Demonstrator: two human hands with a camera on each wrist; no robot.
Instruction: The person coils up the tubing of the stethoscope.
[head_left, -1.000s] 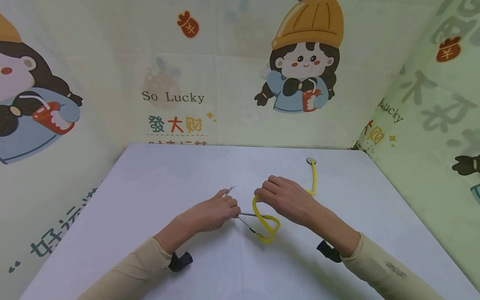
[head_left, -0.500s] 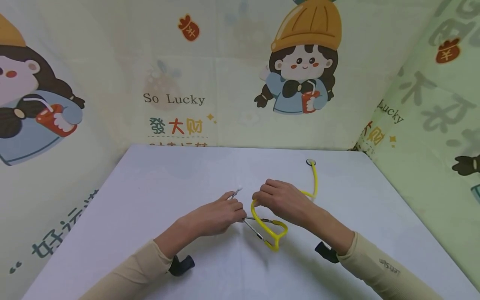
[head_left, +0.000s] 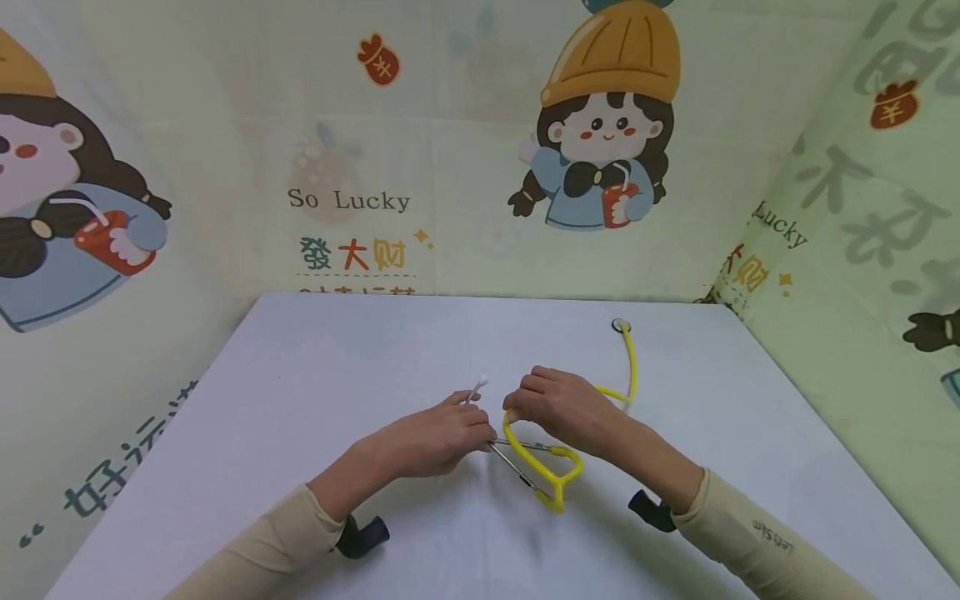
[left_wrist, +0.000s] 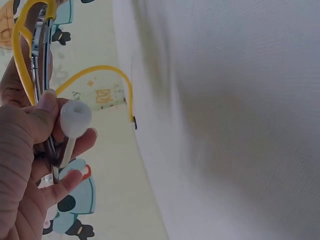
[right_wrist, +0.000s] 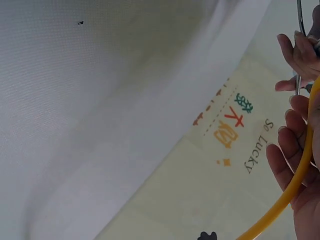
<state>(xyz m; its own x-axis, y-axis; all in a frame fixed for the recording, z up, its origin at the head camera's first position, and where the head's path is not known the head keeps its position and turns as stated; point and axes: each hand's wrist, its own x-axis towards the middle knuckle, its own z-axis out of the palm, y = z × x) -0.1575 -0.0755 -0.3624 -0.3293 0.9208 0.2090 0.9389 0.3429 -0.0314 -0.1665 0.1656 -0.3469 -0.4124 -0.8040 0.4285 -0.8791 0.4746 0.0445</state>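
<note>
A stethoscope with yellow tubing (head_left: 558, 481) hangs between my two hands above the table. My left hand (head_left: 438, 437) pinches its metal ear tubes (left_wrist: 46, 60) between thumb and fingers, and a white eartip (left_wrist: 76, 119) sticks out past the fingers. To the right, my right hand (head_left: 558, 408) holds the yellow tube, which runs across the palm in the right wrist view. The Y-shaped joint of the tubing dangles below the hands, toward the near side. Beyond the right hand, the tube runs back to the round chest piece (head_left: 621, 326), which lies near the table's far edge.
The white table (head_left: 337, 358) is walled at the back and sides by printed cloth (head_left: 465, 150) with cartoon figures. Dark wrist-worn devices (head_left: 363, 537) show below both wrists.
Both hands have shifted slightly toward the near side, the left one also a little right. The tubing's Y joint has swung right and down. Both grips stay the same.
</note>
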